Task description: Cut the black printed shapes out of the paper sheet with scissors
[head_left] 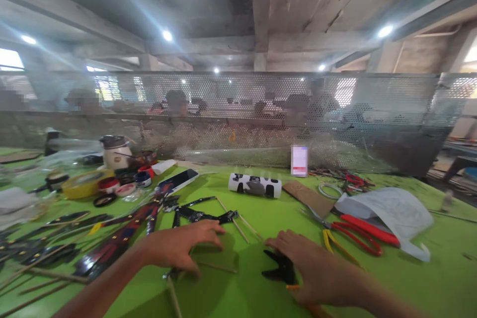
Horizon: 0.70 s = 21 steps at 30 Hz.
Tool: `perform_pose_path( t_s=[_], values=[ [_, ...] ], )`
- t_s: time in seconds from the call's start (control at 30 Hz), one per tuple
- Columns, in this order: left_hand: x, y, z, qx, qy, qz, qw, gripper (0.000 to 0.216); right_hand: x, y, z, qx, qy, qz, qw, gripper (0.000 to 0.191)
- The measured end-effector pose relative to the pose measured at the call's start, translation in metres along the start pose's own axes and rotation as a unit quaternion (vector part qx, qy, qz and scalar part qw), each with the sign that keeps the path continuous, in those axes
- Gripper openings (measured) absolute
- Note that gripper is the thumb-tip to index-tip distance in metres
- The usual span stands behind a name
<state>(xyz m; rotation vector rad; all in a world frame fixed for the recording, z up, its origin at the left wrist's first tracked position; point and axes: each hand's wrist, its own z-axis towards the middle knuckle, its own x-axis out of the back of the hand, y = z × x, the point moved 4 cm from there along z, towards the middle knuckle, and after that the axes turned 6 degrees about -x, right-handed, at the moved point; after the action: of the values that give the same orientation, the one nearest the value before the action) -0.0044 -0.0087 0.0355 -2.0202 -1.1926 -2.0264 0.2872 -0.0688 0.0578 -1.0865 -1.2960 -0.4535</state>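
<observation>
Left hand (190, 241), head view: was spread above the tabletop (432, 283).
Right hand (311, 263): was curled around the black tool (281, 267).
Tool axis: ran roughly left-right, right of the left hand, tips facing left (toward a thin stick (217, 267)).
</observation>
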Motion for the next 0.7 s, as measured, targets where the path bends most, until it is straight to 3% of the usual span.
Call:
perform_pose_path(
  t_s=[0.1,0.17,0.43,0.7],
  values=[
    [0.007,0.004,-0.003,-0.012,0.038,-0.002,0.999,0.037,0.007,0.001,0.001,0.008,-0.004,0.007,1.0,0.081],
    [0.011,0.01,-0.003,-0.025,0.055,0.002,0.998,0.028,0.013,0.004,0.001,0.009,-0.006,0.022,1.0,0.077],
    [0.023,0.007,-0.005,-0.036,0.089,-0.007,0.995,0.019,0.035,0.051,0.006,-0.063,0.069,0.036,0.995,0.057],
    [0.025,0.006,-0.013,-0.023,0.051,-0.023,0.998,0.019,0.02,0.083,0.027,-0.061,0.197,-0.071,0.976,0.046]
  ],
)
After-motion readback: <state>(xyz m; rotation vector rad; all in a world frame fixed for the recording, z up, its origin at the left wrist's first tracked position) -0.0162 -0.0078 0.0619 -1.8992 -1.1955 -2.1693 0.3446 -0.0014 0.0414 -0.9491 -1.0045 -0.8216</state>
